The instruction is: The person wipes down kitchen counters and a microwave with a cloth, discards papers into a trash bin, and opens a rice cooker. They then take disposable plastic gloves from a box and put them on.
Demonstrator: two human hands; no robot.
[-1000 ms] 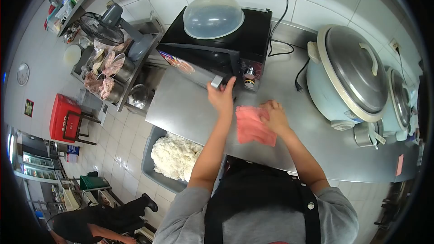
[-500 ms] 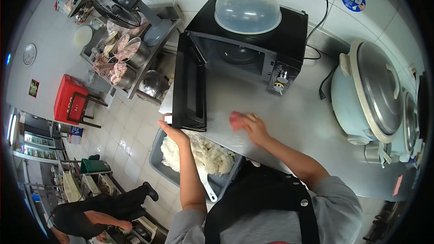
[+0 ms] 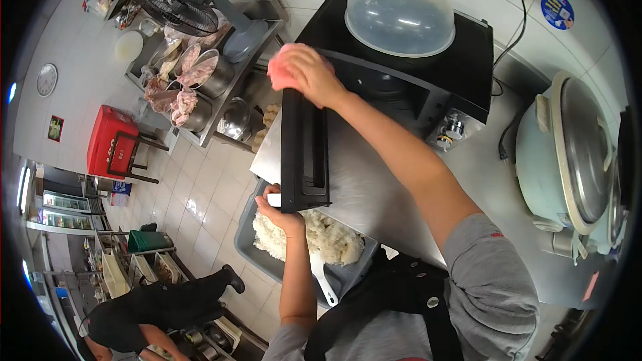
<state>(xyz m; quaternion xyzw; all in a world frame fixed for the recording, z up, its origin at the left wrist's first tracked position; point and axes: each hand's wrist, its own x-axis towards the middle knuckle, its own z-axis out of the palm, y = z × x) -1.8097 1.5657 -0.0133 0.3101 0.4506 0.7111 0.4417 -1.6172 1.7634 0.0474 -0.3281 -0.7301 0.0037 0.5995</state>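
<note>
A: Surface first?

B: Steel surface [image 3: 371, 184], one, running from the frame's middle to its right. Bearing: one black microwave oven [image 3: 465, 53], upper middle, door [image 3: 304, 140] swung open; one clear dome cover [image 3: 400, 13] on its top.

A: The hands?

B: Right hand [image 3: 313, 77], upper middle: closed on a pink cloth [image 3: 283, 67], pressed at the door's upper end. Left hand [image 3: 282, 217], below centre: fingers curled about the white handle [image 3: 273, 200] at the door's lower end.

A: Right of the frame?

B: One pale-blue cooker [image 3: 531, 154], steel lid on; a second partly hidden beyond it.

A: Below the surface's edge?

B: One grey tub [image 3: 246, 244], lower middle, holding a white rice-like heap [image 3: 341, 244] and a white paddle [image 3: 324, 284].

A: And the room?

B: Upper left: desk fan [image 3: 179, 8] beside steel pots [image 3: 217, 80] with bagged pinkish contents; wall clock [image 3: 47, 79] at far left. Left middle: red cooler box [image 3: 107, 144] on a dark stand, pale tiled floor [image 3: 190, 190] beside it. Lower left: one co-worker [image 3: 160, 307] in black, bent over.
</note>
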